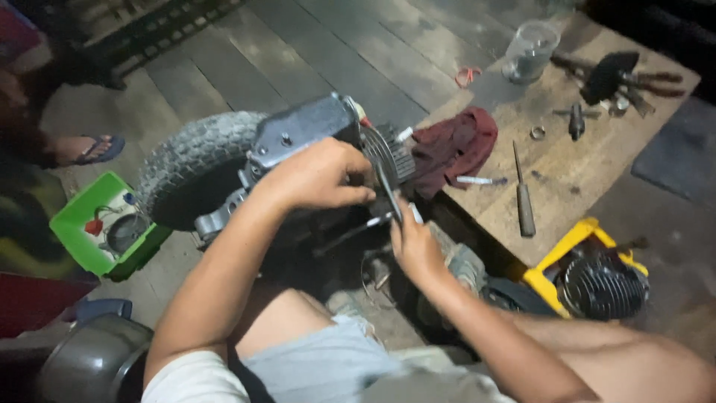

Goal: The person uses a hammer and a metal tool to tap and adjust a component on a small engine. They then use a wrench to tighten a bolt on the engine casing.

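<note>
The floor (328, 52) is made of dark grey wood planks, and the light is dim. Right of the grip lies a flat brown wood board (589, 164). Left of the grip sits a green box (78, 239). Far up on the left there is a dark grate (160, 30) on the floor

Two bare forearms are seen, unsleeved from elbow to wrist, with no watch, ring or glove worn on the left hand (317, 177) or the right hand (415, 246). Pale grey-blue cloth shorts (328, 362) with a frayed hem are worn, shown at 6 o'clock. A bare knee is seen just above the hem, towards 7 o'clock.
</note>
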